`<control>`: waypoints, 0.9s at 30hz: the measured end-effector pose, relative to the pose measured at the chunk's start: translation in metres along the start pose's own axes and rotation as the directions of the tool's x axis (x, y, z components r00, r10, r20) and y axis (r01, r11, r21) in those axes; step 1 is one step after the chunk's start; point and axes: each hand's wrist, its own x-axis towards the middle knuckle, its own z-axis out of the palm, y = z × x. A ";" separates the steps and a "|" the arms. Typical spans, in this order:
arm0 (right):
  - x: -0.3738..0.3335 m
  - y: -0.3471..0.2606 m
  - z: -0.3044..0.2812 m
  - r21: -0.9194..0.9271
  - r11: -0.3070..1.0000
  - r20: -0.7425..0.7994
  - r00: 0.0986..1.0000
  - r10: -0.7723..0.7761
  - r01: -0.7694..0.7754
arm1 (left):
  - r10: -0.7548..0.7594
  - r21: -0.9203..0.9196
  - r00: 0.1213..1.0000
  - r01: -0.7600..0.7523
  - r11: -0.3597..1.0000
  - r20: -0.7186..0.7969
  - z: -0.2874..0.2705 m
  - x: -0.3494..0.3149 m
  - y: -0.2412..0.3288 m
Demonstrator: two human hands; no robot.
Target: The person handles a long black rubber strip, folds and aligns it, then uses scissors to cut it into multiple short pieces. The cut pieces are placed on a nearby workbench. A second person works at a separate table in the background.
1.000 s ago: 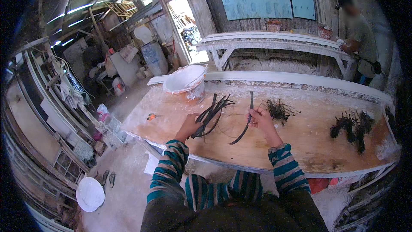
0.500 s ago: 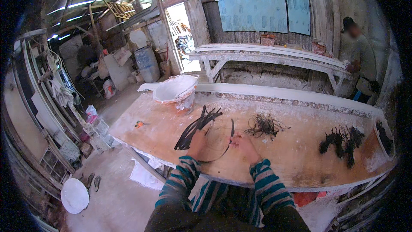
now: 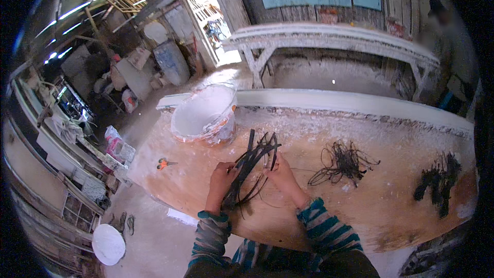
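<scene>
A bundle of flat black strips [image 3: 249, 164] lies spread at an angle on the wooden table, just in front of me. My left hand [image 3: 221, 181] is closed at the bundle's left side, with its fingers on the strips. At the other side my right hand [image 3: 283, 175] pinches the end part of one black strip [image 3: 274, 158], which curves around toward the bundle. To the right of that hand sits a loose tangle of thin black cord [image 3: 343, 164]. Thicker tied black bunches [image 3: 437, 183] lie at the table's right end.
A white-caked bucket [image 3: 206, 116] stands at the table's far left, and orange-handled scissors [image 3: 163, 163] lie in front of it. A long white strip edges the table's [image 3: 329, 211] far side. Beyond is a white bench [image 3: 329, 33], with a person [image 3: 453, 41] at its right.
My view has tilted down and shifted. My right hand has moved up beside the bundle with the strip, which formed a wide loop before. My left hand now sits at the bundle's left edge.
</scene>
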 end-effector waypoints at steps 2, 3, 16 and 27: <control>-0.018 -0.021 0.009 -0.411 0.904 -0.050 0.986 -0.156 0.122 | -0.038 -0.015 0.999 0.038 0.999 0.027 0.007 0.000 -0.003; -0.025 -0.034 0.007 -0.400 0.912 -0.005 0.995 -0.104 0.094 | -0.057 -0.024 0.998 0.057 0.998 0.001 0.009 0.002 -0.001; -0.044 -0.027 -0.001 -0.383 0.909 0.132 0.984 -0.121 0.163 | -0.066 0.131 0.991 0.081 0.988 -0.118 0.030 0.022 -0.004; -0.038 -0.033 -0.002 -0.420 0.877 0.146 0.971 -0.189 0.234 | -0.078 0.129 0.986 0.097 0.987 -0.146 0.032 0.022 -0.010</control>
